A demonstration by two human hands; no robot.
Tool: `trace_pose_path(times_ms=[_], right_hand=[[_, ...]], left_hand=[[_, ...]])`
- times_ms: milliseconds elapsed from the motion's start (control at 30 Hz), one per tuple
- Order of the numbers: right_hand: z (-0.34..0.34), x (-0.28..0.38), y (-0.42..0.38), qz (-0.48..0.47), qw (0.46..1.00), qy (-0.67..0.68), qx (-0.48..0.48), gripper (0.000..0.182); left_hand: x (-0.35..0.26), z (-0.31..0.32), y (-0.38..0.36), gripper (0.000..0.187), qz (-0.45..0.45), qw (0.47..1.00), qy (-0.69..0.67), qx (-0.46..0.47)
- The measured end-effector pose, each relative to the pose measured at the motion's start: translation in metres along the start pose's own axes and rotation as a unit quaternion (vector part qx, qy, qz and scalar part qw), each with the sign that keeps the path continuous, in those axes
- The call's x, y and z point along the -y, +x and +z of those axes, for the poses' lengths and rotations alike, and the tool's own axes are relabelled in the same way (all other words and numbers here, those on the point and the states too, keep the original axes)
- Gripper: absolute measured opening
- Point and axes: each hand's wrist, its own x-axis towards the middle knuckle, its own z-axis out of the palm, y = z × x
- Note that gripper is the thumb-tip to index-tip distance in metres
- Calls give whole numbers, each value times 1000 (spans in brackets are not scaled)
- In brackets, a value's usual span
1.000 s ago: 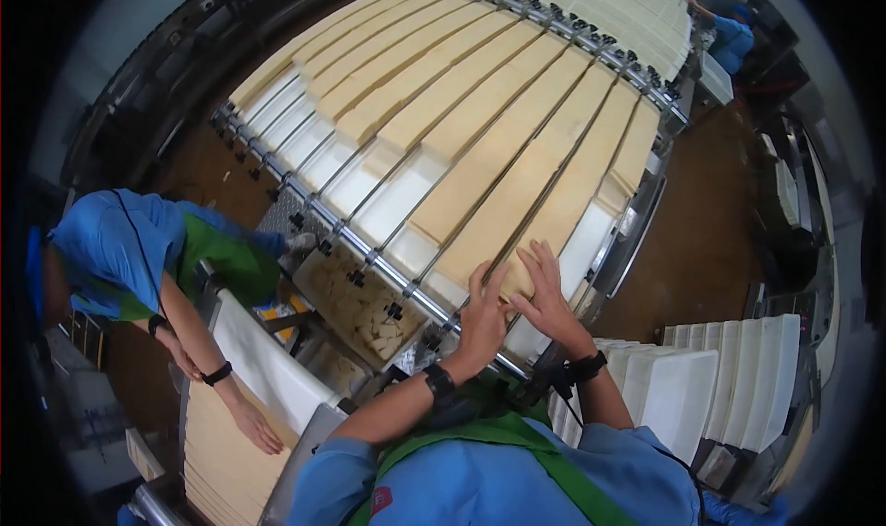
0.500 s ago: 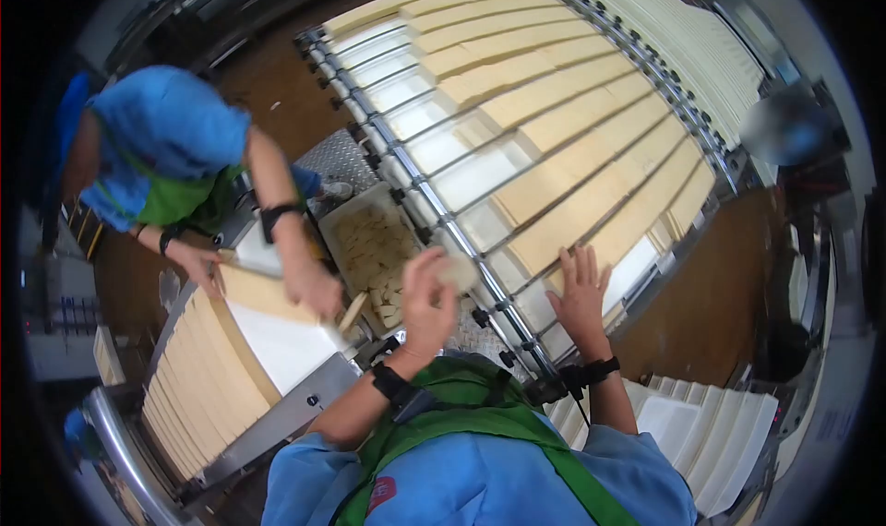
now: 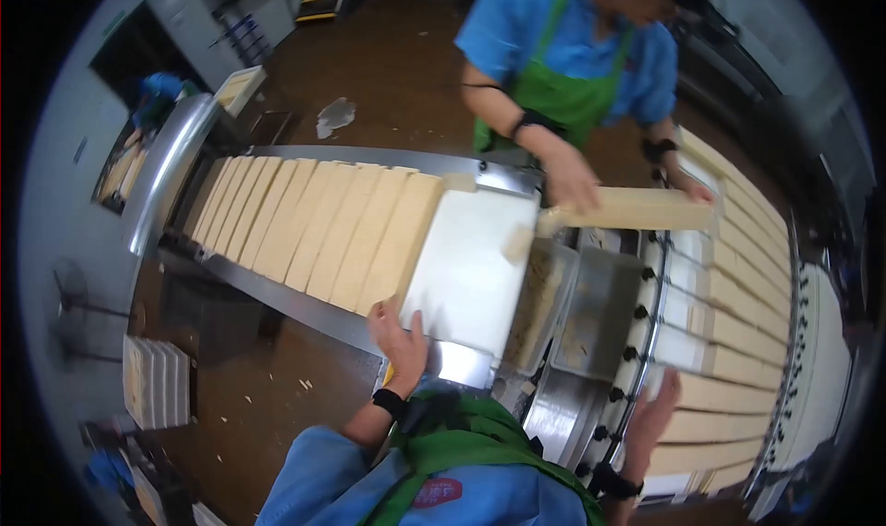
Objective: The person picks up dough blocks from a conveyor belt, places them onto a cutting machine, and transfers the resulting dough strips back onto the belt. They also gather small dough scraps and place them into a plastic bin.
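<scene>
My left hand (image 3: 399,341) is open, fingers apart, right at the near end of the last cream-coloured slab (image 3: 399,235) in a row on the left conveyor. Beside that slab the white belt (image 3: 471,268) shows bare. My right hand (image 3: 653,415) is at the near edge of the right conveyor, fingers stretched and nothing in them. Long cream slabs (image 3: 715,424) lie side by side there, just past my fingertips. Across from me, a person's two hands (image 3: 572,180) hold one long slab (image 3: 646,209) between the two conveyors.
Between the conveyors stand a bin (image 3: 526,328) with cream offcuts and a grey tub (image 3: 595,328). A metal rail with black knobs (image 3: 629,352) edges the right conveyor. Stacked white trays (image 3: 157,383) stand on the wet brown floor at left. Another person works far left.
My view has swung left toward the left conveyor. My left hand has let go of a small pale piece and come to the slab row. The other person now holds a slab between the conveyors.
</scene>
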Motion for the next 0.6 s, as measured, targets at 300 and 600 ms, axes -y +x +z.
trace_pose_path(times_ms=[300, 600], right_hand=[[259, 334, 180, -388, 871, 235, 186, 48], [354, 424, 219, -322, 929, 24, 184, 53]], left_hand=[[59, -3, 30, 82, -103, 993, -45, 44], [57, -16, 47, 85, -170, 976, -80, 108]])
